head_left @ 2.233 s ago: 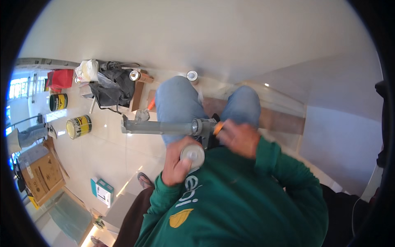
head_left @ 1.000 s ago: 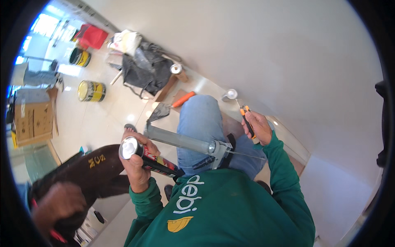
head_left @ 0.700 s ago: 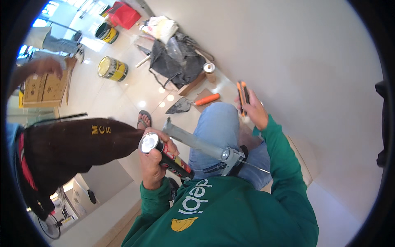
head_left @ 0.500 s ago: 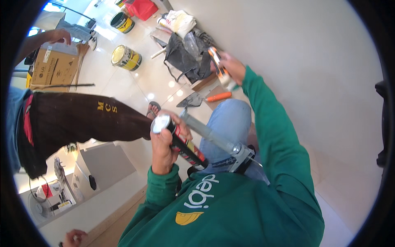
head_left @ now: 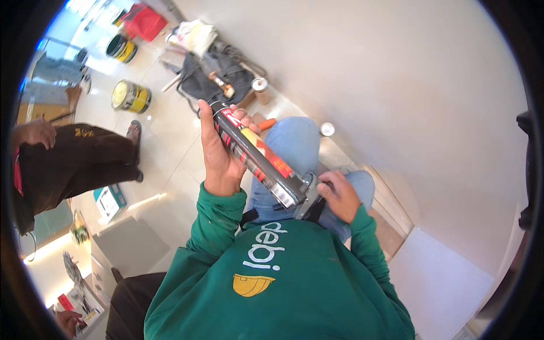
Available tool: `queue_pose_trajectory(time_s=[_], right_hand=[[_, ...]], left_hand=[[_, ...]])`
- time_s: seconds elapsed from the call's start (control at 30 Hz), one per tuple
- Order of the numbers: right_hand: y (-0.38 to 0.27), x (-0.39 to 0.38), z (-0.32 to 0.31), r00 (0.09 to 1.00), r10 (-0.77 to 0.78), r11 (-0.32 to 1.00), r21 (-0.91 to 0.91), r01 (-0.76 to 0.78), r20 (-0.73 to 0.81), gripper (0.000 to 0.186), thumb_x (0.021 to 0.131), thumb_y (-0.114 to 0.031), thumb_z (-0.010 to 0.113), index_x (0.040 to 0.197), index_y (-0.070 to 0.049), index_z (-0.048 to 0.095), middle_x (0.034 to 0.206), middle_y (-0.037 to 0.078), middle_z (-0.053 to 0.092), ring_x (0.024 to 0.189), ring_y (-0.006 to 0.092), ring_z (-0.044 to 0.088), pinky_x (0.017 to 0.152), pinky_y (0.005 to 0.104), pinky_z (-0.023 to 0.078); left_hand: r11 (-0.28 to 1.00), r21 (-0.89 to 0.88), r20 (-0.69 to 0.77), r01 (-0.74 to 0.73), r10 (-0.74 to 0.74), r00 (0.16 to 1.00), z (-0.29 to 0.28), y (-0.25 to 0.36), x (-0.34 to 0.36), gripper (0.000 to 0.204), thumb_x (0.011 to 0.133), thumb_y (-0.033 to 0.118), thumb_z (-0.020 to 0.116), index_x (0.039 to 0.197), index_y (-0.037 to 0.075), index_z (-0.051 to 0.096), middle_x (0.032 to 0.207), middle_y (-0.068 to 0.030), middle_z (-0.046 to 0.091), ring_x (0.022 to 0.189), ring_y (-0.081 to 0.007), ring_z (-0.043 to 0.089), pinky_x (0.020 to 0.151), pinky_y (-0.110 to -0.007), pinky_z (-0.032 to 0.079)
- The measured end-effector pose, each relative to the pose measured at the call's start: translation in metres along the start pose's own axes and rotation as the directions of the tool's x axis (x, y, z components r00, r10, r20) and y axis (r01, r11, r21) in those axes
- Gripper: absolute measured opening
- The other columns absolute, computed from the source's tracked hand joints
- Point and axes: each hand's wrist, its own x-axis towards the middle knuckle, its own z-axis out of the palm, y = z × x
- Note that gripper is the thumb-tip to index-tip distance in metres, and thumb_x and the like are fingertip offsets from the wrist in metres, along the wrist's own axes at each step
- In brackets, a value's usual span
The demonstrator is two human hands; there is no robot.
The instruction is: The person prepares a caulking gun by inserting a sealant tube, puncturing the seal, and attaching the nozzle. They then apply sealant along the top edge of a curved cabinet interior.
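Note:
My left hand (head_left: 218, 161) is wrapped round a black sealant cartridge (head_left: 258, 156) with a red and yellow label, tilted from upper left to lower right over my lap. The cartridge's lower end meets the metal end of a caulking gun (head_left: 310, 195); most of the gun's frame is hidden beneath it. At that end, my right hand (head_left: 343, 198) has its fingers curled on the gun. Farther off, an orange-and-black hand tool (head_left: 221, 84), perhaps a cutter, lies on a black bag (head_left: 198, 76). An orange handle (head_left: 266, 123) shows beside my knee.
A wall rises on the right, with a round-topped can (head_left: 327, 129) and a brown tube (head_left: 259, 85) near it. Paint buckets (head_left: 133, 97) and a red bag (head_left: 144, 22) stand far left. A co-worker in brown trousers (head_left: 93, 150) is at left; another person's hand (head_left: 68, 322) shows lower left.
My right hand has come down from the bag to the caulking gun, and the orange tool it held now lies on the bag. The cartridge has turned and sits along the gun.

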Motion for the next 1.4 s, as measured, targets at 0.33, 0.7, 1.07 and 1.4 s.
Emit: queue_pose_trajectory(time_s=[0.33, 0.7, 1.07, 1.4], right_hand=[[0.072, -0.033, 0.042, 0.968, -0.103, 0.992, 0.048, 0.117, -0.230, 0.021, 0.097, -0.008, 0.065, 0.118, -0.004, 0.063, 0.111, 0.018, 0.064, 0.107, 0.0398, 0.064, 0.091, 0.0468, 0.052], [-0.039, -0.143, -0.158, 0.898, -0.434, 0.892, 0.109, 0.440, -0.070, 0.030, 0.106, -0.021, 0.065, 0.130, -0.003, 0.065, 0.126, 0.016, 0.070, 0.116, 0.0363, 0.068, 0.101, 0.0438, 0.054], [-0.112, -0.153, -0.552, 0.426, 0.055, 0.427, -0.364, -0.827, -0.903, 0.048, 0.098, -0.043, 0.064, 0.121, -0.002, 0.076, 0.125, 0.025, 0.073, 0.112, 0.0404, 0.071, 0.100, 0.0496, 0.054], [-0.098, -0.189, -0.558, 0.549, -0.075, 0.417, -0.527, -0.741, -0.832, 0.046, 0.093, -0.032, 0.069, 0.131, -0.006, 0.071, 0.125, 0.023, 0.073, 0.115, 0.0400, 0.070, 0.101, 0.0494, 0.055]], left_hand=[[0.886, 0.451, 0.173, -0.104, 0.028, 0.984, -0.009, -0.050, 0.055, 0.056, 0.106, 0.052, 0.063, 0.125, 0.000, 0.058, 0.115, -0.0124, 0.066, 0.111, -0.0263, 0.064, 0.102, -0.041, 0.053], [0.944, 0.288, -0.127, 0.162, -0.130, 0.983, 0.010, -0.133, 0.074, 0.029, 0.104, 0.033, 0.060, 0.100, 0.004, 0.062, 0.089, -0.0137, 0.066, 0.085, -0.0283, 0.065, 0.086, -0.044, 0.059], [0.773, 0.625, 0.354, -0.108, -0.157, 0.922, 0.093, -0.165, 0.009, 0.040, 0.107, 0.032, 0.063, 0.134, 0.004, 0.052, 0.104, -0.0087, 0.064, 0.088, -0.0196, 0.067, 0.079, -0.038, 0.061], [0.357, 0.842, 0.492, -0.403, -0.203, 0.847, 0.125, -0.153, 0.000, 0.046, 0.092, 0.024, 0.077, 0.129, 0.004, 0.061, 0.107, -0.0075, 0.070, 0.094, -0.0180, 0.068, 0.082, -0.036, 0.057]])
